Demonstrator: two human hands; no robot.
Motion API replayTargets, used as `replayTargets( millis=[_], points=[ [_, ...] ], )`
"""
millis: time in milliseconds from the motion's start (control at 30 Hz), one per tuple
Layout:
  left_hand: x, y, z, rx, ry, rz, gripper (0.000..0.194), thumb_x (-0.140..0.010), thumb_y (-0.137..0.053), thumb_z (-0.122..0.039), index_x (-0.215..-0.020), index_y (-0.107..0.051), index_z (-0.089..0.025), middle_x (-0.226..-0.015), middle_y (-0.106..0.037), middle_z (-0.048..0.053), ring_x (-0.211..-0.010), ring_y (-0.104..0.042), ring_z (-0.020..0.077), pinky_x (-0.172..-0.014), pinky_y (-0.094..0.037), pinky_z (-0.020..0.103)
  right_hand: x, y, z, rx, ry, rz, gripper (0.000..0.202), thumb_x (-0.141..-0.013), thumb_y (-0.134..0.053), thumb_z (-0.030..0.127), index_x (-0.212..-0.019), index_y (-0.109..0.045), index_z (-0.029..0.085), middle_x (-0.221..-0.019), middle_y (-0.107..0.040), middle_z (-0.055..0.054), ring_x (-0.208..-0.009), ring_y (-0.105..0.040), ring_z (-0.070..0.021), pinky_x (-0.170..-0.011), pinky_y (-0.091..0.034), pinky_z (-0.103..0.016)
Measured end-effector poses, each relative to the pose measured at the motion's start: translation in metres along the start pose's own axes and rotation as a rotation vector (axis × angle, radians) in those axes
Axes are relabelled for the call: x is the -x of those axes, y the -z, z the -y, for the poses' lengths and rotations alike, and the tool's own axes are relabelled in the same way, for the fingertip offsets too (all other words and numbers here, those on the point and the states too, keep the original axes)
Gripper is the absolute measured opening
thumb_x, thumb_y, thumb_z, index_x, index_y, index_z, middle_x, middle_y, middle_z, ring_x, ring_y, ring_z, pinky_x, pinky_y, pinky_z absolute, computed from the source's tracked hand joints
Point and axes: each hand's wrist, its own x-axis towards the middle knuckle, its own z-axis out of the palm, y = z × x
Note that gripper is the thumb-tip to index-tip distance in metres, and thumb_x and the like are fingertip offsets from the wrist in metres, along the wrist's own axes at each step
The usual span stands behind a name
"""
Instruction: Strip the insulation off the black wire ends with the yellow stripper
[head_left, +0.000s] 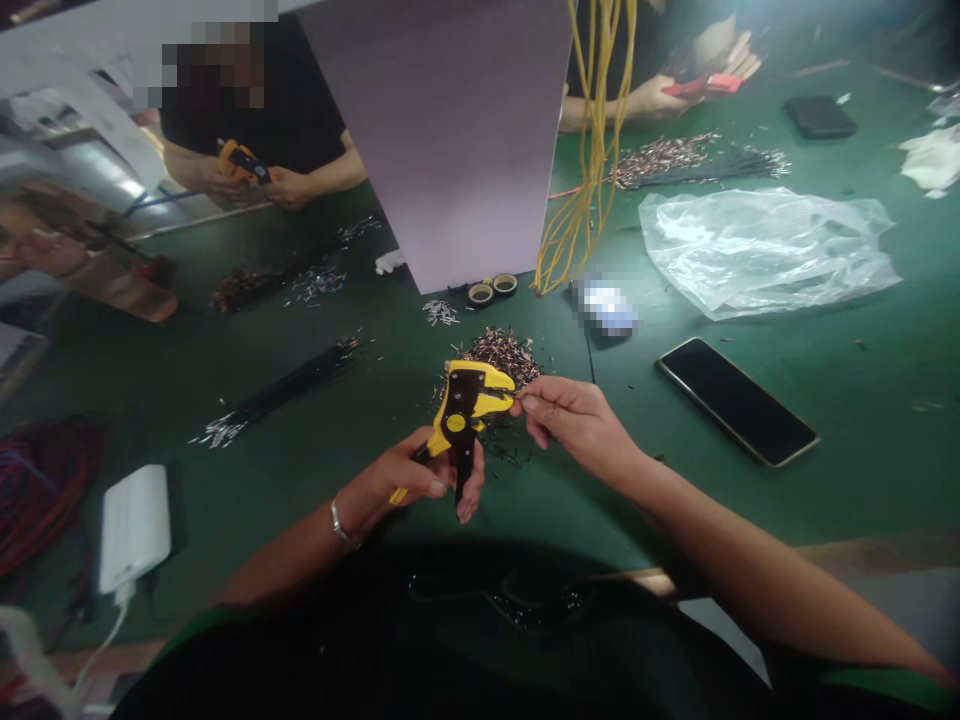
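My left hand [427, 470] is wrapped round the handles of a yellow and black wire stripper [456, 422], its jaws pointing right. At the mouth of the jaws, my right hand [574, 415] pinches a thin wire; most of it is hidden by the fingers. Behind and below the tool lies a pile of short copper-coloured and dark wire pieces [504, 345]. A bundle of black wires [289, 390] with pale ends rests on the table to the left of the tool.
A phone [739, 400] and a clear plastic bag [772, 255] lie at right. Tape rolls [480, 294] sit by an upright grey panel [450, 140], with yellow wires [592, 150] hanging beside it. A white power bank [136, 527] is at left. Other people's hands [281, 187] work across the table.
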Motion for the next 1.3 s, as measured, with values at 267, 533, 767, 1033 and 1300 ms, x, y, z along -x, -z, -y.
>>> replayTargets(
  millis=[267, 533, 767, 1033, 1300],
  points=[
    [0.0005, -0.0047, -0.0023, 0.000, -0.014, -0.030, 0.036, -0.060, -0.071, -0.018, -0.096, -0.066, -0.011, -0.073, -0.065, 0.008, -0.061, -0.062, 0.0206, -0.061, -0.053, 0.037, 0.0005, 0.0006, 0.0016, 0.002, -0.008, 0.007, 0.019, -0.085, -0.057, 0.033, -0.076, -0.065, 0.019, -0.047, -0.051, 0.006, -0.045, -0.045, -0.0100, -0.051, -0.037, -0.027],
    [0.0011, -0.0047, -0.0013, -0.019, -0.029, -0.064, 0.032, -0.062, -0.070, -0.017, -0.093, -0.067, -0.009, -0.071, -0.065, 0.007, -0.059, -0.062, 0.0198, -0.059, -0.053, 0.036, 0.0002, 0.0007, 0.0016, 0.023, -0.005, 0.000, 0.019, -0.085, -0.056, 0.034, -0.077, -0.064, 0.018, -0.047, -0.050, 0.006, -0.045, -0.044, -0.0102, -0.051, -0.036, -0.027],
    [0.0025, -0.0078, -0.0009, -0.062, -0.046, -0.120, 0.023, -0.068, -0.071, -0.018, -0.089, -0.065, -0.010, -0.070, -0.065, 0.006, -0.056, -0.059, 0.0165, -0.056, -0.053, 0.034, -0.0002, 0.0012, 0.0002, 0.038, -0.005, 0.000, 0.020, -0.086, -0.057, 0.034, -0.078, -0.066, 0.019, -0.047, -0.050, 0.006, -0.046, -0.044, -0.0101, -0.052, -0.037, -0.027],
    [0.0012, -0.0036, 0.0025, -0.058, -0.053, -0.085, 0.022, -0.069, -0.071, -0.016, -0.089, -0.065, -0.010, -0.067, -0.064, 0.004, -0.053, -0.059, 0.0153, -0.052, -0.053, 0.031, -0.0021, 0.0025, -0.0009, 0.030, -0.003, -0.031, 0.020, -0.085, -0.057, 0.033, -0.077, -0.067, 0.018, -0.047, -0.051, 0.005, -0.045, -0.044, -0.0097, -0.051, -0.036, -0.027],
    [0.0025, -0.0099, -0.0027, -0.050, -0.016, -0.079, 0.024, -0.067, -0.071, -0.018, -0.089, -0.065, -0.010, -0.068, -0.064, 0.005, -0.054, -0.059, 0.0156, -0.054, -0.052, 0.032, -0.0020, 0.0033, 0.0009, 0.061, 0.007, -0.016, 0.019, -0.086, -0.056, 0.031, -0.078, -0.067, 0.018, -0.047, -0.050, 0.005, -0.046, -0.044, -0.0101, -0.052, -0.036, -0.027]
  ],
)
